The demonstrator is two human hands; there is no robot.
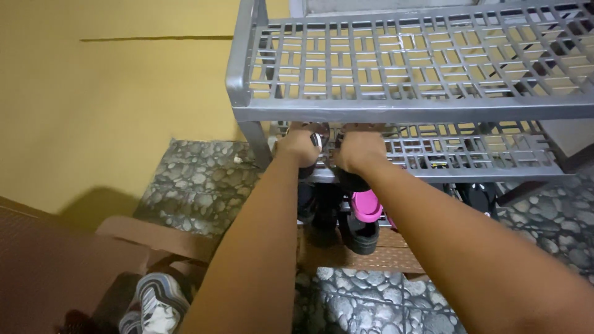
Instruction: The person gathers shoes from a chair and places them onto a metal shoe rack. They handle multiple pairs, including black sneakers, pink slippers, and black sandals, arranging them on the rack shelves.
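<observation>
A grey plastic shoe rack (396,111) with lattice shelves stands against the yellow wall. Both my arms reach under its top shelf to the left end of the middle shelf (495,173). My left hand (298,147) is closed around a dark shoe with white trim (317,141). My right hand (359,150) grips a second dark shoe (352,180) right beside it. The fingers of both hands are partly hidden by the top shelf's front rail.
Black shoes (362,232) and a pink sandal (366,205) sit at floor level under the rack on a brown mat (396,256). A striped sneaker (154,303) lies lower left near brown cardboard (55,260). The floor is pebble-pattern tile (198,179).
</observation>
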